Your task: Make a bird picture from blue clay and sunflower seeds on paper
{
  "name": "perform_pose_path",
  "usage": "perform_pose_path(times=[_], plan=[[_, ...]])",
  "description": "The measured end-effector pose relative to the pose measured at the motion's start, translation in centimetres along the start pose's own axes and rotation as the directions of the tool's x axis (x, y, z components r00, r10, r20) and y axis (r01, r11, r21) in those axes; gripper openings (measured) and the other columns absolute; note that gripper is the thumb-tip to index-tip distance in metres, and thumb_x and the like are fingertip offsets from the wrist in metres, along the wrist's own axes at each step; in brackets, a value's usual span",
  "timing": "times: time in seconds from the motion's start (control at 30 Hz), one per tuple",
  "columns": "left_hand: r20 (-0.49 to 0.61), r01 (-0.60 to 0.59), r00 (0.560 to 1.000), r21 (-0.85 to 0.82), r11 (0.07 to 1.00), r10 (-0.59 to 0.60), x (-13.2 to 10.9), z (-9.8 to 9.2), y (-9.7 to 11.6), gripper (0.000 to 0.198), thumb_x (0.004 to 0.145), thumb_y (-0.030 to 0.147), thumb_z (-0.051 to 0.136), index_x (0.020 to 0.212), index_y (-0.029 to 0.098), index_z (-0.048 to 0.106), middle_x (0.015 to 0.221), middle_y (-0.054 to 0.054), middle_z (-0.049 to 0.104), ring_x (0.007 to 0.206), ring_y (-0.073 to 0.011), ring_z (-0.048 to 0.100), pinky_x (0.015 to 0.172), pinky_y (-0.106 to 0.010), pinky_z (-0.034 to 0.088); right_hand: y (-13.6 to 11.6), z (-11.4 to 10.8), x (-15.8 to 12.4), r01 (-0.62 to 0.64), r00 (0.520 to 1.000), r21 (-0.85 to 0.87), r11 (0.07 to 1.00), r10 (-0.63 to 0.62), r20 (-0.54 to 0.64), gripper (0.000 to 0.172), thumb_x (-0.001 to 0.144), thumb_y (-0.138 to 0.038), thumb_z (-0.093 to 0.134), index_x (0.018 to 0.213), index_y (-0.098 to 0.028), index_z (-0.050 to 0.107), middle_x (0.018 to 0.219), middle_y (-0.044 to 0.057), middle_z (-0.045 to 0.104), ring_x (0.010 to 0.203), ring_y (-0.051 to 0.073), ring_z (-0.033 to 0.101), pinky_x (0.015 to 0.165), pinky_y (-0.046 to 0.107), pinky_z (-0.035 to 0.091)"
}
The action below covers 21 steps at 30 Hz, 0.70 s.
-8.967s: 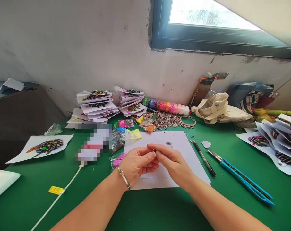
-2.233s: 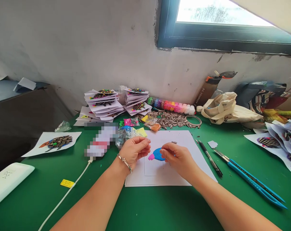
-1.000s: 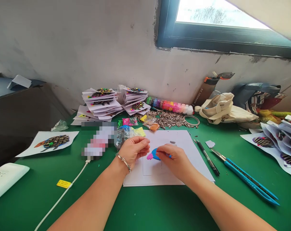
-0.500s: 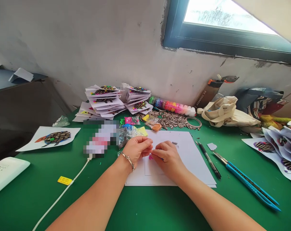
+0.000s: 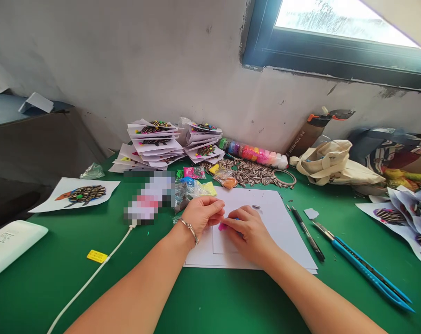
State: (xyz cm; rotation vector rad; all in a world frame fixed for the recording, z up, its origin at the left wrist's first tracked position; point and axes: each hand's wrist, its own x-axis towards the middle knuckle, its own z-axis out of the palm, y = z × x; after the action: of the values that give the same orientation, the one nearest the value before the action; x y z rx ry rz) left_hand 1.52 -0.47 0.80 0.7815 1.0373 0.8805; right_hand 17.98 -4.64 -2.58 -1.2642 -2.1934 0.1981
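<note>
My left hand [image 5: 202, 214] is closed in a pinch above the white paper [image 5: 276, 232], thumb against fingers. Whatever lies between those fingertips is too small or hidden to make out. Facing it, my right hand [image 5: 248, 232] has its fingers curled around a small lump of pink clay [image 5: 223, 227], which shows below the index fingertip. A speck of blue is visible by the right fingers. Printed lines show on the paper under the hands. One sunflower seed [image 5: 255, 206] lies on the sheet beyond my right hand.
Bagged clay [image 5: 192, 173] and a heap of sunflower seeds [image 5: 252, 174] lie behind the paper. At right are a black pen [image 5: 307, 233] and blue tweezers [image 5: 363, 264]. Stacked seed pictures [image 5: 154, 148] stand at the back. A white cable [image 5: 92, 273] crosses the left side.
The view has shifted slightly, so everything sits a little further right. My right hand's fingers have bent slightly around the pink clay; both hands stay close together over the paper.
</note>
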Motion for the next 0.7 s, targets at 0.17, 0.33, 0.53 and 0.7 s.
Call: perform_pose_path(times=[0.17, 0.33, 0.53, 0.7], plan=[[-0.002, -0.001, 1.000, 0.007, 1.000, 0.001, 0.00, -0.01, -0.04, 0.033, 0.054, 0.039, 0.086, 0.070, 0.016, 0.067, 0.064, -0.002, 0.066, 0.058, -0.0118, 0.061, 0.061, -0.025, 0.045, 0.15, -0.39, -0.22, 0.013, 1.000, 0.019, 1.000, -0.013, -0.018, 0.031, 0.082, -0.009, 0.054, 0.096, -0.028, 0.073, 0.089, 0.005, 0.067, 0.085, 0.021, 0.050, 0.078, 0.038, 0.041], [-0.003, 0.000, 1.000, 0.015, 1.000, 0.000, 0.10, -0.05, -0.14, 0.033, 0.055, 0.039, 0.085, 0.069, 0.016, 0.067, 0.064, -0.001, 0.066, 0.059, -0.0123, 0.061, 0.062, -0.026, 0.045, -0.21, -0.69, -0.31, 0.032, 0.999, 0.001, 0.999, -0.032, 0.009, 0.029, 0.083, -0.011, 0.053, 0.097, -0.027, 0.073, 0.088, 0.006, 0.067, 0.085, 0.021, 0.051, 0.077, 0.038, 0.041], [-0.007, 0.001, 1.000, 0.019, 1.000, -0.001, 0.14, -0.07, -0.18, 0.033, 0.055, 0.039, 0.085, 0.070, 0.016, 0.067, 0.063, -0.001, 0.066, 0.059, -0.0116, 0.061, 0.062, -0.025, 0.045, -0.27, -0.66, -0.29, 0.033, 0.999, -0.004, 0.999, -0.033, 0.017, 0.030, 0.083, -0.010, 0.053, 0.097, -0.027, 0.073, 0.087, 0.006, 0.067, 0.085, 0.021, 0.051, 0.078, 0.038, 0.041], [-0.008, 0.004, 1.000, 0.016, 1.000, -0.004, 0.14, -0.04, -0.17, 0.034, 0.055, 0.040, 0.085, 0.070, 0.016, 0.067, 0.064, -0.001, 0.067, 0.058, -0.0116, 0.061, 0.062, -0.025, 0.046, -0.23, -1.04, -0.26, 0.031, 0.999, 0.007, 1.000, -0.030, -0.020, 0.033, 0.080, -0.007, 0.053, 0.097, -0.027, 0.073, 0.088, 0.005, 0.067, 0.084, 0.020, 0.051, 0.079, 0.038, 0.041]])
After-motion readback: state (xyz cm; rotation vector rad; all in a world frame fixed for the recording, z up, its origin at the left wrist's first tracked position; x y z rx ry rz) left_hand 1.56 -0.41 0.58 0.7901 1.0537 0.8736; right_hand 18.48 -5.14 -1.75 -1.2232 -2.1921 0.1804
